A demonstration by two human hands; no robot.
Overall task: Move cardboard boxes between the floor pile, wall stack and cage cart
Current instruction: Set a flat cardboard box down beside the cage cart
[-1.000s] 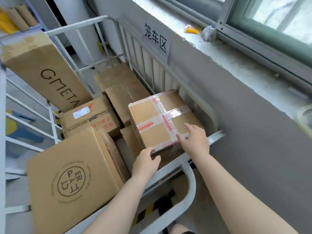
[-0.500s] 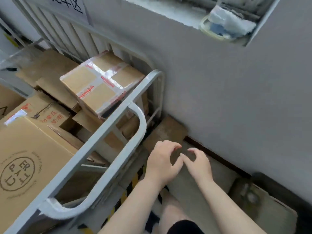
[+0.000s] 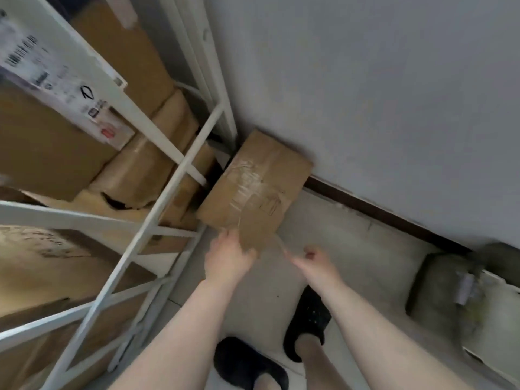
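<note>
A taped cardboard box (image 3: 254,187) lies on the floor against the grey wall, touching the corner of the white cage cart (image 3: 174,175). My left hand (image 3: 228,258) grips the box's near corner. Just to the right of that corner my right hand (image 3: 312,258) hovers, blurred, with loosely curled fingers and nothing in them. Inside the cart are several cardboard boxes (image 3: 135,170), one with a white shipping label (image 3: 56,71).
A dark baseboard (image 3: 380,212) runs along the foot of the wall. A grey-green bundle (image 3: 455,291) lies on the floor at the right. My feet in black slippers (image 3: 306,322) stand on the pale floor below the box.
My view swung from the cart's top down to the floor beside it. Both hands left the taped box in the cart and dropped low; my left hand took hold of the floor box.
</note>
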